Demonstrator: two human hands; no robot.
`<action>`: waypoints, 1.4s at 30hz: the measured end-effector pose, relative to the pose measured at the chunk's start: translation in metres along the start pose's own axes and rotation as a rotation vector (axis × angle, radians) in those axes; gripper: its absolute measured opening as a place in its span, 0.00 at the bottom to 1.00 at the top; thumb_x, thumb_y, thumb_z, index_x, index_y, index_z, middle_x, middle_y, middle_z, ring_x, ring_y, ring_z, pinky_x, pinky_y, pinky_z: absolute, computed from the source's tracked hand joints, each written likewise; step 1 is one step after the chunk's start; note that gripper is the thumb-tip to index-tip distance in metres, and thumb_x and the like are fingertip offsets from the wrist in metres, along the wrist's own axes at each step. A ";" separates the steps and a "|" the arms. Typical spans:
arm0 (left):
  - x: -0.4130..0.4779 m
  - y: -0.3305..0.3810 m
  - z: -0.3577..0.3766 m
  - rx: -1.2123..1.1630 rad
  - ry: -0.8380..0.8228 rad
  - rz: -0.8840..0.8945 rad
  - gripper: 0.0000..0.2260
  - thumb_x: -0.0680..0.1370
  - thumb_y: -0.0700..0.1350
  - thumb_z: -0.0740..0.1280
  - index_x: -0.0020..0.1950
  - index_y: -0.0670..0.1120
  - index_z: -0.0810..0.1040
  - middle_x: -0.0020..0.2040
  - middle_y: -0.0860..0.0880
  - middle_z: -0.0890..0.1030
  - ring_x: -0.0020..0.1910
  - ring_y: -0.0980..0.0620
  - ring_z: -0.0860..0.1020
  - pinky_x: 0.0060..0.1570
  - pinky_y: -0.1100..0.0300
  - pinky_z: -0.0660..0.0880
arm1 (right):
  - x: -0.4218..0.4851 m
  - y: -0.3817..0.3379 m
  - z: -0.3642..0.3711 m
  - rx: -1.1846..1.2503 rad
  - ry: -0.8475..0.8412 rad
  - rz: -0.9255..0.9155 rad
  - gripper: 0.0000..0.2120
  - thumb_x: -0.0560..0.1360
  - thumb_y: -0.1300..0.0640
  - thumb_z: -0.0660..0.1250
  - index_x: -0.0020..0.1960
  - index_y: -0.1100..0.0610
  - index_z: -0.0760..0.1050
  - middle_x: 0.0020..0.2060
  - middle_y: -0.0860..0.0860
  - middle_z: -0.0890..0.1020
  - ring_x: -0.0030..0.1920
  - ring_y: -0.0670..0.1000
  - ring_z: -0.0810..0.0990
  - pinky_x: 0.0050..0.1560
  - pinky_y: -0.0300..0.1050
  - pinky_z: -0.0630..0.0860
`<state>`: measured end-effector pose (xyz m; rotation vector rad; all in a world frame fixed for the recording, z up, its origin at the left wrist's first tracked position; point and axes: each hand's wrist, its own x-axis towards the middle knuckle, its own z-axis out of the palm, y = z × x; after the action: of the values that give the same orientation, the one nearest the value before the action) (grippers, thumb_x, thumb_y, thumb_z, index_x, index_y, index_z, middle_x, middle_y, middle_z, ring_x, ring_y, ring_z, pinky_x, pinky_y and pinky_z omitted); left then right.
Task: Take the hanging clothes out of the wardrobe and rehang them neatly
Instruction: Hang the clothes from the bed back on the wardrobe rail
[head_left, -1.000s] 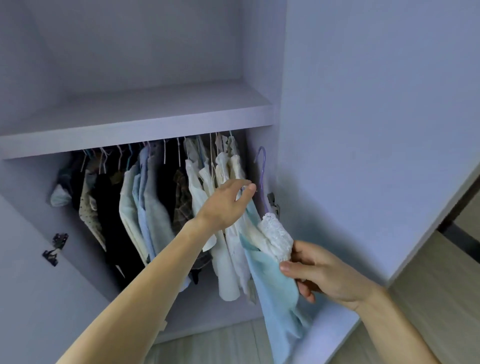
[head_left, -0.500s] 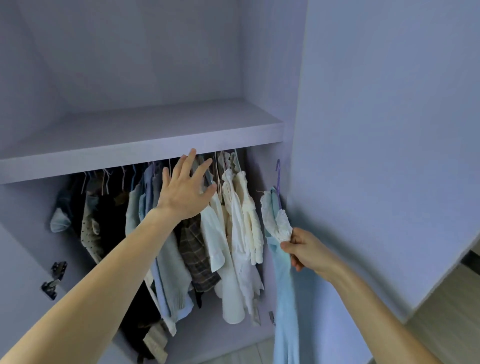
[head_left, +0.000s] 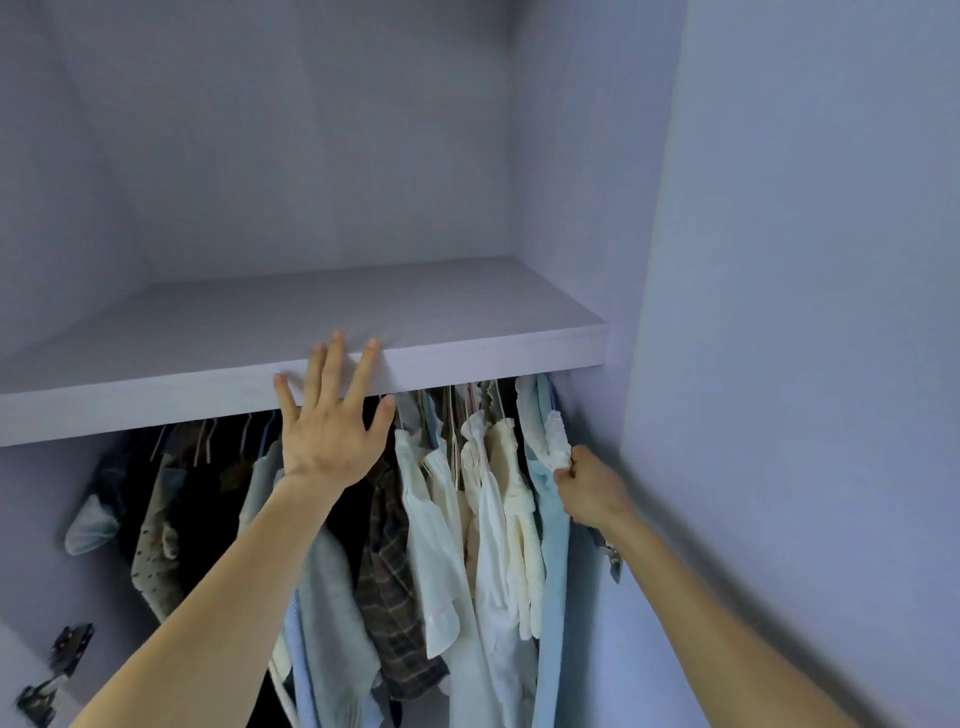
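Two bare forearms were seen raised toward a pale lilac wooden shelf (head_left: 493, 358) inside a wardrobe. The left hand (head_left: 332, 431) was held flat and wide open, fingers spread, nothing gripped, its fingertips overlapping the shelf's front edge; whether they were pressed against it could not be told. Below the shelf's right end, the right hand (head_left: 592, 488) was curled tight, the white lace trim of a long light blue garment (head_left: 550, 545) pinched between thumb and fingers. That garment was hung at the right end of the row under the shelf. A cream frilled top (head_left: 514, 519) and a white long-sleeved shirt (head_left: 431, 545) were packed closely just beside it, under the shelf's right half. Under the shelf's middle, behind the left forearm, a brown plaid shirt (head_left: 389, 597) and a pale blue knitted top (head_left: 332, 597) were hung. Dark clothes (head_left: 208, 493) and a beige dotted garment (head_left: 150, 551) were gathered under the shelf's left half. The hanger hooks were largely hidden behind the shelf's edge. A black metal door hinge (head_left: 67, 649) was fixed well below the shelf's left end.
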<state>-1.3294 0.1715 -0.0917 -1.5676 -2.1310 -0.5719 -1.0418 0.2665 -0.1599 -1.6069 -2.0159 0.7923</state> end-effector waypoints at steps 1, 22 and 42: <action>0.001 0.001 0.005 -0.002 0.038 -0.003 0.29 0.83 0.62 0.47 0.80 0.60 0.38 0.82 0.47 0.43 0.81 0.47 0.41 0.75 0.34 0.42 | 0.012 -0.003 0.000 -0.058 0.015 -0.017 0.06 0.81 0.57 0.55 0.52 0.59 0.67 0.43 0.55 0.78 0.40 0.56 0.76 0.40 0.48 0.71; 0.026 -0.008 0.065 0.046 0.361 -0.021 0.34 0.79 0.65 0.53 0.81 0.58 0.45 0.79 0.43 0.50 0.79 0.49 0.34 0.71 0.40 0.26 | 0.151 0.004 0.070 -0.225 0.098 0.006 0.14 0.77 0.59 0.63 0.61 0.62 0.68 0.59 0.58 0.77 0.56 0.61 0.79 0.45 0.46 0.69; 0.025 -0.009 0.068 0.100 0.325 -0.028 0.34 0.79 0.66 0.51 0.80 0.61 0.39 0.80 0.46 0.45 0.79 0.49 0.33 0.72 0.39 0.29 | 0.153 0.037 0.087 -0.236 0.070 0.044 0.18 0.77 0.60 0.60 0.66 0.56 0.66 0.60 0.59 0.76 0.57 0.63 0.78 0.51 0.54 0.77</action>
<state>-1.3514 0.2270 -0.1340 -1.2940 -1.9077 -0.6686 -1.1071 0.4077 -0.2508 -1.7864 -2.0936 0.5209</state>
